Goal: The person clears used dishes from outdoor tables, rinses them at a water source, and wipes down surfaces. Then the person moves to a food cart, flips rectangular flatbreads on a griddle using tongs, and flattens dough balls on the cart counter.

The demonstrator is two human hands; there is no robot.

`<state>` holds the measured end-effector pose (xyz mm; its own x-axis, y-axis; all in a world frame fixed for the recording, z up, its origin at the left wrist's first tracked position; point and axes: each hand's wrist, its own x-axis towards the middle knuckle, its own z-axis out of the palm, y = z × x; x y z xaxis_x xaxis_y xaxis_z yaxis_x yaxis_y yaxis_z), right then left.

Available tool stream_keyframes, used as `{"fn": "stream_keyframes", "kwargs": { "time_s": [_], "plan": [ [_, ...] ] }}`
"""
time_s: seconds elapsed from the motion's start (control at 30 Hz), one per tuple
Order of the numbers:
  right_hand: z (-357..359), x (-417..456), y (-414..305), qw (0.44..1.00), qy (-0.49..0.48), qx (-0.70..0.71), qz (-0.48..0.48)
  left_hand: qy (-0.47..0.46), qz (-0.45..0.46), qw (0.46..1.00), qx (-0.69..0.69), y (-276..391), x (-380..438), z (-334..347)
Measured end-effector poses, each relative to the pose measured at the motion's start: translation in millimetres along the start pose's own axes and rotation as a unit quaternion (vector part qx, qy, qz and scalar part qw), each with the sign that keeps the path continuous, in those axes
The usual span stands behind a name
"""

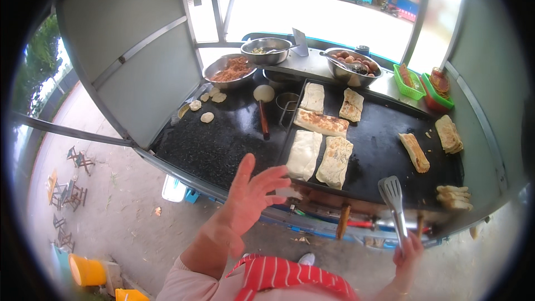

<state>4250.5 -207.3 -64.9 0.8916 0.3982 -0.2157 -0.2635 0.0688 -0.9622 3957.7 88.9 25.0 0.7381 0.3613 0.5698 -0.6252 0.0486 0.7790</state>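
Observation:
My left hand (255, 196) is raised with its fingers spread, in front of the cart's near edge. It holds nothing. At the right, my right hand (407, 253) grips the handle of metal tongs with a slotted head (392, 192), which reaches over the front edge of the black griddle (372, 142). On the griddle's left part lie several rectangular filled flatbreads, among them a pale one (304, 154), a speckled one (335, 161) and a browned one (322, 123). A narrow browned roll (414, 152) lies farther right, near stacked flatbreads (449, 133).
A dark worktop (200, 154) at left holds small dough pieces (207, 117) and a wooden-handled tool (264, 121). Behind stand metal bowls of shredded filling (230, 71) and eggs (353, 67), and a green basket (408, 83). Panels (146, 71) flank the cart.

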Motion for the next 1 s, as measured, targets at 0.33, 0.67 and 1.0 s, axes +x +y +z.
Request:
{"fn": "stream_keyframes", "kwargs": {
  "time_s": [0.33,0.67,1.0],
  "plan": [
    [65,-119,13,0.974,0.070,-0.217,-0.011,0.303,0.040,0.944,0.123,126,-142,-72],
    [135,-176,22,0.858,0.149,-0.487,-0.067,0.603,0.050,0.796,-0.005,206,-227,-121],
    [192,-58,0,0.623,0.073,-0.775,-0.076,0.307,-0.064,0.938,0.148,169,-290,-267]
  ]
}}
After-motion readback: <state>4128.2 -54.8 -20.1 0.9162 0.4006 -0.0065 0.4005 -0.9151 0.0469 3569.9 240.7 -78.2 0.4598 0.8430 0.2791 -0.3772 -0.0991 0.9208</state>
